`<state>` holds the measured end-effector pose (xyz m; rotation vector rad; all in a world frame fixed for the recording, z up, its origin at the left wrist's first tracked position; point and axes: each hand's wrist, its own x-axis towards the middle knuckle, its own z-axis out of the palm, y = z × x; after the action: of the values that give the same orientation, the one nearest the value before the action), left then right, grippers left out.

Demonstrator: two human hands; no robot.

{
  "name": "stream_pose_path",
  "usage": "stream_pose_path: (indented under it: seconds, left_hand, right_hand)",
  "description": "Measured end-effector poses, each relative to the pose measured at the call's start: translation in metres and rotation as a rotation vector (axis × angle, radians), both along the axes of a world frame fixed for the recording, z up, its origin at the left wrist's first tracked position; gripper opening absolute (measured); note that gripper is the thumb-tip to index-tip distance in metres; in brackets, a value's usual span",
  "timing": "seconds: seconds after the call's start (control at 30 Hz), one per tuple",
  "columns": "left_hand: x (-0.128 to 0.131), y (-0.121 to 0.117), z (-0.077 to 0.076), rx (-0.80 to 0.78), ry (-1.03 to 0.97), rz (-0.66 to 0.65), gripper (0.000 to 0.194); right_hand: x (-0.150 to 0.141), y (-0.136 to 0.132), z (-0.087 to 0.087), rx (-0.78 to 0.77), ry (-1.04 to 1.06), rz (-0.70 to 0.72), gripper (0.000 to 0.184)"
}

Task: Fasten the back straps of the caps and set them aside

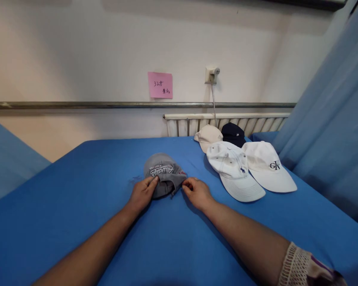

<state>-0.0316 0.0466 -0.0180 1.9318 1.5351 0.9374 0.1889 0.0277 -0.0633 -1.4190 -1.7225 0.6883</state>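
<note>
A grey baseball cap point(164, 169) with white "Always" lettering lies on the blue-covered surface, its back opening and strap facing me. My left hand point(143, 193) pinches the cap's near left edge, thumb on top. At the cap's right side, my right hand point(197, 192) has thumb and fingers closed together on its edge by a small red mark. The fingertips partly hide what the right hand grips.
To the right lie a white cap with a blue logo point(228, 163), a white "CK" cap point(265, 165), a beige cap point(209, 136) and a dark navy cap point(233, 135). Behind are a radiator point(226, 116), a metal rail point(107, 105) and a blue curtain point(325, 119).
</note>
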Motion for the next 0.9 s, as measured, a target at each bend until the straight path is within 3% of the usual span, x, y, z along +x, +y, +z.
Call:
stream_pose_path:
  seconds: [0.13, 0.27, 0.4, 0.6, 0.67, 0.73, 0.83, 0.9]
  left_hand:
    - [-0.003, 0.005, 0.003, -0.052, -0.217, 0.069, 0.043]
    - [-0.003, 0.006, 0.002, -0.107, -0.203, 0.064, 0.039]
    - [0.000, 0.005, -0.001, -0.126, -0.195, 0.087, 0.033]
    - [0.002, -0.001, 0.004, -0.143, -0.188, 0.054, 0.042]
    - [0.000, -0.008, 0.009, -0.034, -0.148, 0.099, 0.044]
    - [-0.001, -0.019, 0.015, 0.190, -0.031, 0.100, 0.042]
    - [0.001, -0.037, 0.022, 0.508, 0.220, -0.127, 0.030]
    - [0.005, -0.043, 0.021, 0.555, 0.353, -0.309, 0.032]
  right_hand:
    - [-0.002, -0.007, 0.009, 0.158, 0.056, -0.002, 0.022]
    - [-0.009, -0.023, 0.021, 0.413, -0.009, 0.207, 0.045]
    - [-0.017, -0.025, 0.025, 0.365, -0.201, 0.261, 0.062]
    - [-0.010, -0.007, 0.018, 0.232, -0.209, 0.208, 0.025]
    - [-0.006, -0.003, 0.016, 0.205, -0.162, 0.222, 0.019]
    - [-0.004, -0.001, 0.014, 0.192, -0.097, 0.216, 0.015]
    - [-0.003, 0.002, 0.011, 0.165, -0.030, 0.174, 0.012]
    - [-0.003, 0.002, 0.009, 0.152, -0.004, 0.165, 0.015]
